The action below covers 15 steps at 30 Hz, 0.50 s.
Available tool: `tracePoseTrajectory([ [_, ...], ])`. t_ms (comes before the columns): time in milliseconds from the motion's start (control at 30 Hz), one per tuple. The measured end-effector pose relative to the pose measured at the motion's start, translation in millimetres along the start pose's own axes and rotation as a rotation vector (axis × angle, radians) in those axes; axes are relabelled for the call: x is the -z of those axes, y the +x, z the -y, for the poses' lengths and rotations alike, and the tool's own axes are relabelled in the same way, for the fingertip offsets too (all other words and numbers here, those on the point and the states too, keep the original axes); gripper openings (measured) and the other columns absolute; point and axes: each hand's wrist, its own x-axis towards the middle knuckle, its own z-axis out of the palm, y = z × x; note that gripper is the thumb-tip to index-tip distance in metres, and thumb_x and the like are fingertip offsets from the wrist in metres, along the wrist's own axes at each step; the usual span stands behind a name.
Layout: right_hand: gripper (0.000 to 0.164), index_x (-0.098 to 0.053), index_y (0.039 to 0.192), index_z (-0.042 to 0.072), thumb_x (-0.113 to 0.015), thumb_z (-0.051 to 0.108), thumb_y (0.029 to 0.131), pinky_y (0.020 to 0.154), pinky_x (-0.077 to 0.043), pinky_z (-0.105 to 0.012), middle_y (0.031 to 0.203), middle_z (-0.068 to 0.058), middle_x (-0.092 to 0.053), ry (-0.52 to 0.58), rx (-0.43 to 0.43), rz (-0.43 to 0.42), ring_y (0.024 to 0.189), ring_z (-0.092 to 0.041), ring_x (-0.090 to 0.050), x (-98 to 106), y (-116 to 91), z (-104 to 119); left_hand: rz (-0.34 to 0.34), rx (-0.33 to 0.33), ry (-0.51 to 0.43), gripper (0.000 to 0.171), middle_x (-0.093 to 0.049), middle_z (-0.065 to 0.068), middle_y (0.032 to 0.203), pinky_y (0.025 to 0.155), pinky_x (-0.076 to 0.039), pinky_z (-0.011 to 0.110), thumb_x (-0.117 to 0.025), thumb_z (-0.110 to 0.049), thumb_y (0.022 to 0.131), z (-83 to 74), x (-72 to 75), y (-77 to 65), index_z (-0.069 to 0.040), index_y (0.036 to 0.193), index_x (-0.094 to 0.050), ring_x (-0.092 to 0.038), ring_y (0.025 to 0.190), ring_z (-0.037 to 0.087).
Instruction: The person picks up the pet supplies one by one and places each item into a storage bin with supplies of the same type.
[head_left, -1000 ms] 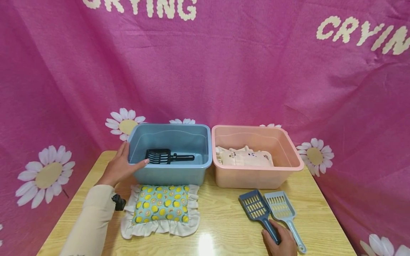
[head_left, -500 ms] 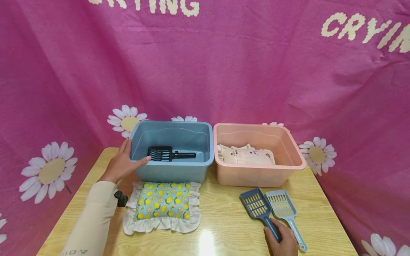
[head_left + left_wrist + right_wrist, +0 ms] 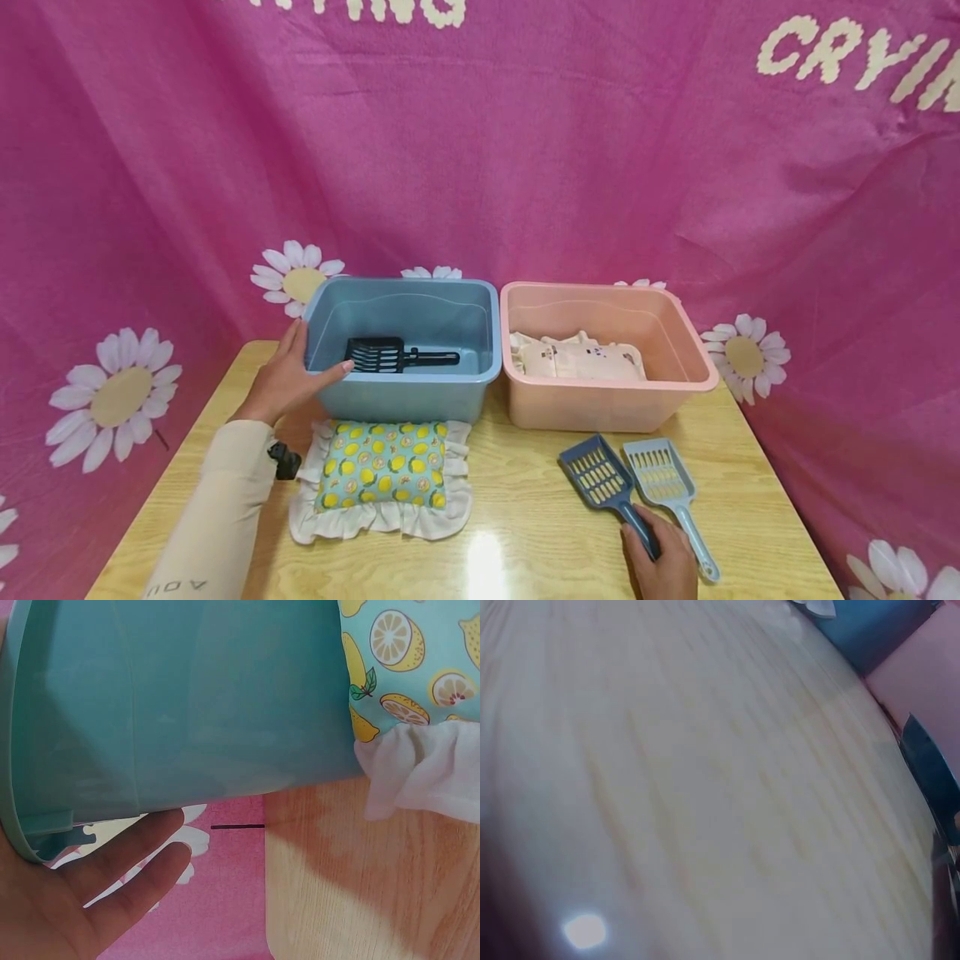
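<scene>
My left hand (image 3: 283,379) rests at the left corner of a blue plastic bin (image 3: 405,402), fingers straight along its side and thumb extended over the front rim. A black slotted litter scoop (image 3: 401,356) lies inside that bin. In front of it sits a small lemon-print pillow (image 3: 382,467) with a white ruffle. At the front right, my right hand (image 3: 663,558) pinches the handle of a dark blue litter scoop (image 3: 597,473). A light blue litter scoop (image 3: 660,472) lies just right of it. The right wrist view shows mostly wooden tabletop and an edge of the dark scoop.
A pink plastic bin (image 3: 600,408) stands right beside the blue one, with a cream printed cloth item (image 3: 577,360) in it. Both are on a wooden table (image 3: 525,533). Behind hangs a magenta curtain (image 3: 480,167) with daisies and letters.
The dark blue scoop has swung slightly left, away from the light blue one, in my right hand. My left hand stays at the blue bin. The head view has tilted a little.
</scene>
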Motion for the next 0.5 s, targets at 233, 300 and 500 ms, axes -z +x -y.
tracePoseTrajectory([
  [233,0.033,-0.073,0.108,0.011,-0.081,0.01,0.076,0.079,-0.04,-0.029,0.1,-0.008,-0.072,-0.021,-0.051,0.043,0.095,-0.022,-0.059,2.6,1.6,4.5,-0.002,0.001,0.0,0.121,0.003,0.013,0.161,0.095,-0.033,0.072,-0.058,-0.076,0.075,0.1,0.2,0.5,-0.017,0.154,0.01,-0.025,0.135,0.051],
  [300,0.032,-0.072,0.108,0.01,-0.08,0.01,0.077,0.079,-0.039,-0.03,0.101,-0.009,-0.071,-0.023,-0.067,0.058,0.096,-0.023,-0.059,3.6,1.7,5.9,-0.004,-0.002,-0.001,0.121,0.003,0.013,0.161,0.096,-0.033,0.072,-0.058,-0.076,0.075,0.7,-0.8,1.3,-0.017,0.155,0.01,-0.025,0.135,0.051],
  [500,0.032,-0.072,0.109,0.009,-0.079,0.009,0.078,0.079,-0.039,-0.03,0.103,-0.01,-0.071,-0.021,-0.084,0.068,0.097,-0.025,-0.059,5.4,1.9,8.7,-0.013,-0.003,0.006,0.121,0.002,0.013,0.161,0.096,-0.033,0.072,-0.058,-0.077,0.074,2.9,-2.6,3.7,-0.018,0.155,0.01,-0.025,0.135,0.051],
])
